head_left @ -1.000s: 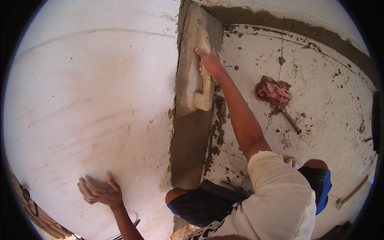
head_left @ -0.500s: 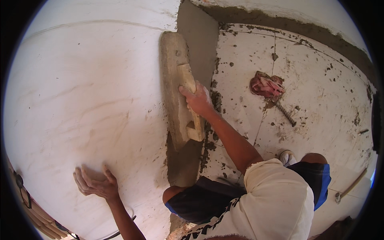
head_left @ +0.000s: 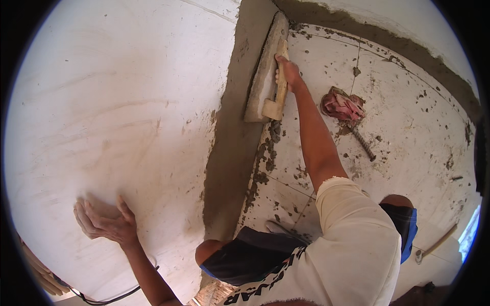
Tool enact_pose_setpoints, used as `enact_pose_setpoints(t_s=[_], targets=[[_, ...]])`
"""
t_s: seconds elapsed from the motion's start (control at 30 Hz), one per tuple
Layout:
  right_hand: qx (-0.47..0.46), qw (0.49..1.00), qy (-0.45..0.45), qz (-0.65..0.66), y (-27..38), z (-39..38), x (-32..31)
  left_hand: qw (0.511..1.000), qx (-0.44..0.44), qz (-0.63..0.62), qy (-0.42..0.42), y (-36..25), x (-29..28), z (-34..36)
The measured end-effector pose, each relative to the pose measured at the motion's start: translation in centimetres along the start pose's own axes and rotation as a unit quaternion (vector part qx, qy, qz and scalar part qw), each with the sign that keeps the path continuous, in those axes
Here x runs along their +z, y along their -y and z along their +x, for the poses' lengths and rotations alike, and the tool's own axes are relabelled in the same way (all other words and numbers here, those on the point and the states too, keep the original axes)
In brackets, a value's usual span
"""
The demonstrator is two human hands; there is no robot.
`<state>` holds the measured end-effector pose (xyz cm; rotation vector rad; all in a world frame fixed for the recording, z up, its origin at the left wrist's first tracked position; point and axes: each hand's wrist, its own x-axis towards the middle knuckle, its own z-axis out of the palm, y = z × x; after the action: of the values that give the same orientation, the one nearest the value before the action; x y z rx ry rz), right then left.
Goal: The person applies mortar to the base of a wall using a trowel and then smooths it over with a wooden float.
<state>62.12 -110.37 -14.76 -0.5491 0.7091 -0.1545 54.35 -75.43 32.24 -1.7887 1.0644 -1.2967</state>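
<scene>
My right hand is closed round the handle of a long wooden plastering float. The float's face lies against the far, lower part of a band of wet grey mortar along the foot of the white wall. My left hand rests on that wall at the lower left, fingers spread and holding nothing. Crumbs of mortar lie on the floor tiles along the band's lower edge.
A crumpled reddish cloth and a ribbed metal rod lie on the pale tiled floor. A hammer-like tool with a wooden handle is at the right. Another mortar band follows the far wall. A black cable runs at lower left.
My right hand has moved the float away from me and to the right, off the band's upper edge and down toward the floor corner. My left hand stays spread on the wall.
</scene>
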Motion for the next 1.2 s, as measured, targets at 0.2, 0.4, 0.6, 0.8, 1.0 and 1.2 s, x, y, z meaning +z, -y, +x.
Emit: enact_pose_setpoints(t_s=[0.2,0.4,0.6,0.8,1.0,1.2], targets=[[0.04,0.999,0.01,-0.01,-7.8,-5.7,1.0,1.0,-0.013,0.006,0.013,0.0,-0.2,-0.3],[0.115,0.993,-0.005,0.038,-19.6,-18.5,4.4,1.0,-0.026,-0.016,-0.002,0.4,0.1,-0.7],[-0.006,0.997,0.08,-0.017,-20.1,-22.9,4.3,0.998,-0.03,-0.049,-0.017,0.9,-0.1,-1.7],[-0.015,0.999,0.03,0.032,-8.0,-9.9,0.2,0.997,-0.041,-0.059,-0.041,0.7,0.0,-1.3],[-0.011,0.998,0.041,0.042,-2.6,-2.7,-0.4,0.996,-0.061,-0.048,-0.049,0.3,0.4,-0.9],[0.026,0.999,0.028,0.037,-7.5,-5.1,1.0,0.998,-0.043,-0.019,-0.034,0.1,0.4,-1.0]])
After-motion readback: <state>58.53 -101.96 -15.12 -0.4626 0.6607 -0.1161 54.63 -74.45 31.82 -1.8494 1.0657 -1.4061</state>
